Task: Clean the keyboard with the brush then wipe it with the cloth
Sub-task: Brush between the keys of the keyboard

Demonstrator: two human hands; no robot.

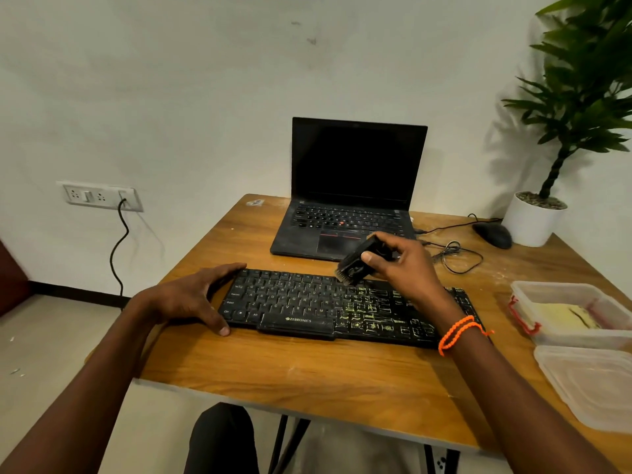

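Left hand (pixel 191 299): fingers spread, bracing the keyboard's (pixel 307 302) left end, centre frame on the table (pixel 307 367).
Right hand (pixel 400 265): fingers clamped on brush (pixel 355 263), bristles at the top key row.
Progress: left keys look clean, right keys still dusty; no cloth visible.
Room: laptop (pixel 349 196) close behind; tubs (pixel 574 319) at right edge.

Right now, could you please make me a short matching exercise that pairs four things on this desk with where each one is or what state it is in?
Things:
1. brush
2. keyboard
3. laptop
4. mouse

Places or states:
A. open, screen dark, at the back of the table
B. beside the white plant pot
C. gripped in the right hand
D. steadied at its end by the left hand

Pairs: 1-C, 2-D, 3-A, 4-B
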